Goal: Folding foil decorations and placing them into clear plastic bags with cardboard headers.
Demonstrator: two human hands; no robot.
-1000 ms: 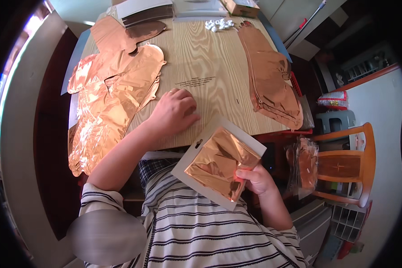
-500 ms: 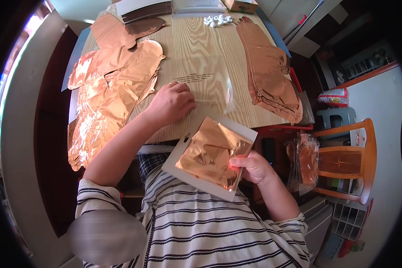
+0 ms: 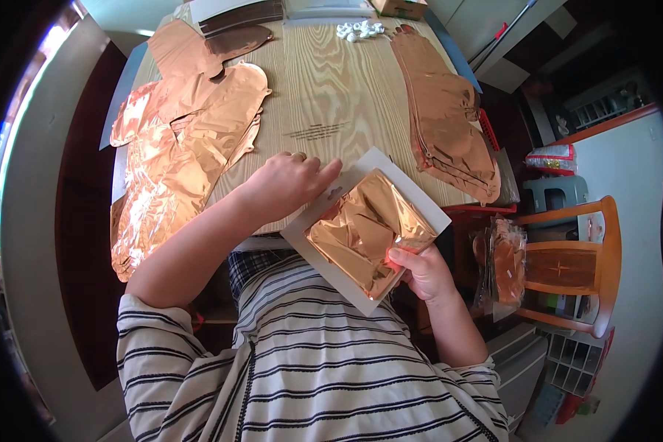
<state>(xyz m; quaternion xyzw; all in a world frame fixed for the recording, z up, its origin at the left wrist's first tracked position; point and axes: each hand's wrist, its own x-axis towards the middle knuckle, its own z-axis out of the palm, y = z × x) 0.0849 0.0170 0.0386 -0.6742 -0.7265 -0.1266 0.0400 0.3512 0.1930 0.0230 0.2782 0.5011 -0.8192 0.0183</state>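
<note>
My right hand [image 3: 424, 274] grips a white backing card [image 3: 429, 208] by its lower right side, thumb on top. On the card lies a folded, shiny copper foil balloon [image 3: 368, 228]. My left hand [image 3: 291, 183] is closed, knuckles up, at the near edge of the table, beside the card's upper left corner. It pinches the near edge of a clear plastic bag [image 3: 317, 132] with small print; its fingertips are partly hidden.
Flat copper foil balloons [image 3: 191, 140] cover the table's left side. Another stack of foil balloons [image 3: 449, 110] lies on the right. Small white pieces [image 3: 359, 31] sit at the far edge. A wooden chair [image 3: 567, 265] holding bagged foil stands to the right.
My right hand has raised the card with the foil up and to the right, towards the table edge. My left hand has shifted slightly right, and the bag's print now slants.
</note>
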